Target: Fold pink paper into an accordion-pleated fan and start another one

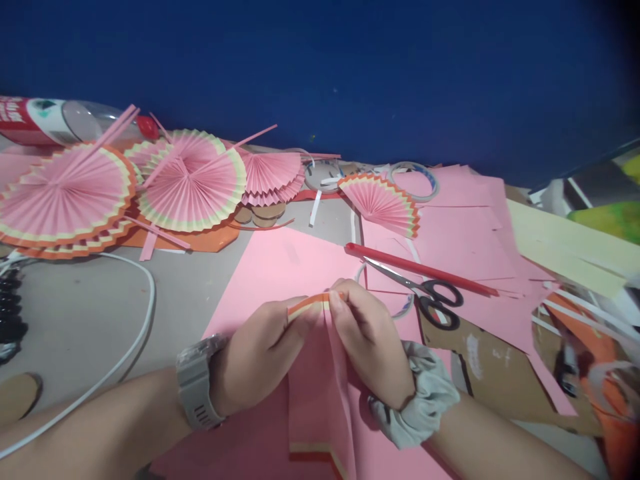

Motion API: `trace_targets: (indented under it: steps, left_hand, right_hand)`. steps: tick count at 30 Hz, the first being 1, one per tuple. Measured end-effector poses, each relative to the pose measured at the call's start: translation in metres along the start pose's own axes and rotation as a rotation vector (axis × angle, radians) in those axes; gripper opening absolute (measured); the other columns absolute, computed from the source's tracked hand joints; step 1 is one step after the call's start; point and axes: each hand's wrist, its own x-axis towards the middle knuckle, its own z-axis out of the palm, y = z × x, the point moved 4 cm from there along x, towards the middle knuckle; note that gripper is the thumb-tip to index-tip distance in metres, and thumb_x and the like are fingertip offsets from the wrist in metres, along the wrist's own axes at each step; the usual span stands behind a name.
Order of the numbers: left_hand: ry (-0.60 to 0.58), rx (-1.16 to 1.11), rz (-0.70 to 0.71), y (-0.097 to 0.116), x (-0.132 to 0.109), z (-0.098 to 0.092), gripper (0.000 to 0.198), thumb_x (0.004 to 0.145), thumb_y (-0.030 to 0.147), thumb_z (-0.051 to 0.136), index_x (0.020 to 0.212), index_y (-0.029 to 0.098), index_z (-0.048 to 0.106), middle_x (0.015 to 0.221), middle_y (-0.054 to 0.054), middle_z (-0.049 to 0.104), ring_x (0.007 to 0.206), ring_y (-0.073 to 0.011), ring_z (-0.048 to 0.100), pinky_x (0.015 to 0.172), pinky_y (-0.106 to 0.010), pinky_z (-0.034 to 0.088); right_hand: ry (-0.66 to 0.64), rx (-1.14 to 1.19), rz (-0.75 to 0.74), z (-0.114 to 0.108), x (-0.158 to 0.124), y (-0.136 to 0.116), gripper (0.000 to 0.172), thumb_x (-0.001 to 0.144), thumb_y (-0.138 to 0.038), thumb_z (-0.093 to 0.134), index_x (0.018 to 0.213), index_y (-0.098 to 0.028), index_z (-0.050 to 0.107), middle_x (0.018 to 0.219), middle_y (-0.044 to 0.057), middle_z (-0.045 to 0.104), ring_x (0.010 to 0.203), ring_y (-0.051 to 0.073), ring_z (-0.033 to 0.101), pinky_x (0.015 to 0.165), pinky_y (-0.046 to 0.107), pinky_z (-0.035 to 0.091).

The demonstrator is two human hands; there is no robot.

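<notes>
Between both hands is a folded strip of pink paper (313, 407) with orange and cream borders at its two ends. My left hand (260, 350) is closed on the far end, thumb on top of the coloured border. My right hand (367, 340) pinches the same border just right of it, at a fold. The strip hangs down toward me, its near end showing the other border. Beneath lies a large pink sheet (280, 257). Just beyond my right hand are black-handled scissors (425, 287) and a red stick (425, 270).
Pleated pink paper fans (187, 183) lie at the left, and a half fan (383, 203) at the back. A plastic bottle (65, 120) lies behind them. Tape rolls (430, 190), pink sheets (450, 233) and cardboard (495, 353) cover the right. A white cable (145, 320) curves at the left.
</notes>
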Motion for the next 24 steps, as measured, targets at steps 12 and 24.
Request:
trace_targets:
  steps: [12, 24]
  left_hand:
    - [-0.058, 0.027, -0.050, 0.0086, 0.0048, -0.0005, 0.025, 0.089, 0.015, 0.038, 0.064, 0.019, 0.036, 0.061, 0.006, 0.040, 0.055, -0.0085, 0.036, 0.057, -0.021, 0.037]
    - [-0.007, -0.002, -0.064, 0.0057, 0.0079, -0.0043, 0.021, 0.093, 0.029, 0.039, 0.079, 0.017, 0.048, 0.072, 0.003, 0.047, 0.065, -0.0099, 0.043, 0.063, -0.021, 0.037]
  right_hand:
    - [-0.028, -0.006, 0.024, 0.0015, 0.0005, 0.0007, 0.026, 0.093, -0.025, 0.035, 0.067, -0.021, 0.035, 0.063, -0.004, 0.037, 0.058, 0.011, 0.037, 0.055, 0.026, 0.031]
    - [-0.041, -0.008, 0.018, 0.0033, 0.0014, 0.0020, 0.026, 0.093, -0.027, 0.035, 0.069, -0.020, 0.039, 0.065, -0.003, 0.041, 0.059, 0.011, 0.039, 0.056, 0.026, 0.032]
